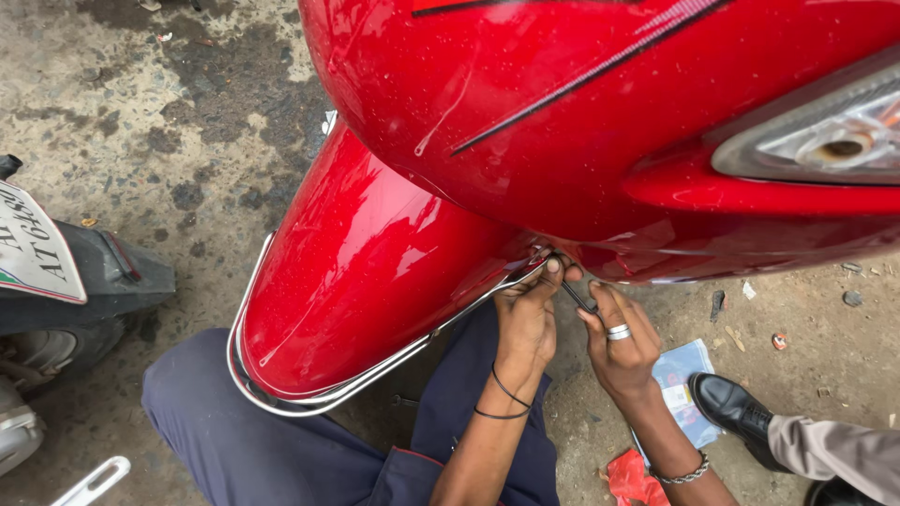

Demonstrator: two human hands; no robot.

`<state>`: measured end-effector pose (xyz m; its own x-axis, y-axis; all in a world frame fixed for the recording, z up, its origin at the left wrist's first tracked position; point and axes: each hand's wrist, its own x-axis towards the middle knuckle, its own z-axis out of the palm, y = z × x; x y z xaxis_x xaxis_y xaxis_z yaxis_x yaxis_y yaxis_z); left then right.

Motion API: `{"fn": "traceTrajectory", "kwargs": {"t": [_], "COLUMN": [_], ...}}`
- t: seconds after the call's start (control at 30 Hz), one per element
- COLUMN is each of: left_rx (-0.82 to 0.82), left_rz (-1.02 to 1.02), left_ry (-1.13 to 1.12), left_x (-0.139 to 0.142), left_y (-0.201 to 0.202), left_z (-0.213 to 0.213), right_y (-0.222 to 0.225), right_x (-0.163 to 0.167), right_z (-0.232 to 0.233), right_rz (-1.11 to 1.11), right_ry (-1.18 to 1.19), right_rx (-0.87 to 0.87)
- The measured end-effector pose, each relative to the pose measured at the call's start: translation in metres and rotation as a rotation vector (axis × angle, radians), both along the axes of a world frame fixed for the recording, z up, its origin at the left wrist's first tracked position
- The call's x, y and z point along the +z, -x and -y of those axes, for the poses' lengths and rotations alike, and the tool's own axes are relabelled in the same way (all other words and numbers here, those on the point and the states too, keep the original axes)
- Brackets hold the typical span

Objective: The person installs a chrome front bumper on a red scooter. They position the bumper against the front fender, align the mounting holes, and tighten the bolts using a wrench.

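Note:
A glossy red scooter front fills the upper view, with its red front mudguard edged by a chrome guard rail. My left hand reaches up under the body where the mudguard meets it, fingers pressed against the rail's end. My right hand, wearing a silver ring and a bracelet, pinches a thin dark tool that points up into the same gap. What the tool tip meets is hidden under the panel.
The scooter's headlamp is at the right. Another vehicle's rear with a number plate stands at the left. Another person's black shoe rests on the stained concrete at the right, near a clear packet and red scrap.

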<state>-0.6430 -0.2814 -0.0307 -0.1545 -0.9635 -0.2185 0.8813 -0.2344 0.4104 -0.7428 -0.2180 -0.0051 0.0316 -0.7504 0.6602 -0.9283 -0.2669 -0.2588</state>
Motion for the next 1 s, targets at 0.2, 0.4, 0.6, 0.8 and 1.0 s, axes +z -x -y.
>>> {"fn": "traceTrajectory", "kwargs": {"t": [0.2, 0.4, 0.6, 0.8, 1.0], "left_rx": [-0.009, -0.016, 0.032, -0.036, -0.118], "left_rz": [-0.039, 0.000, -0.005, 0.004, 0.099], "left_ry": [-0.053, -0.077, -0.051, -0.084, -0.032], "left_x": [0.004, 0.009, 0.014, 0.012, 0.003], "left_y": [0.000, 0.000, 0.003, -0.001, -0.007], "left_z": [0.006, -0.001, -0.019, -0.047, -0.066], "right_y": [0.019, 0.015, 0.026, 0.016, -0.001], "right_x": [-0.022, -0.061, -0.054, -0.009, 0.013], "right_z": [0.004, -0.017, -0.046, -0.059, -0.062], "right_rz": [0.038, 0.820, 2.110, 1.709, 1.285], "right_ry": [-0.093, -0.380, -0.703, -0.878, -0.700], "right_rx": [0.023, 0.074, 0.580, 0.246, 0.177]}}
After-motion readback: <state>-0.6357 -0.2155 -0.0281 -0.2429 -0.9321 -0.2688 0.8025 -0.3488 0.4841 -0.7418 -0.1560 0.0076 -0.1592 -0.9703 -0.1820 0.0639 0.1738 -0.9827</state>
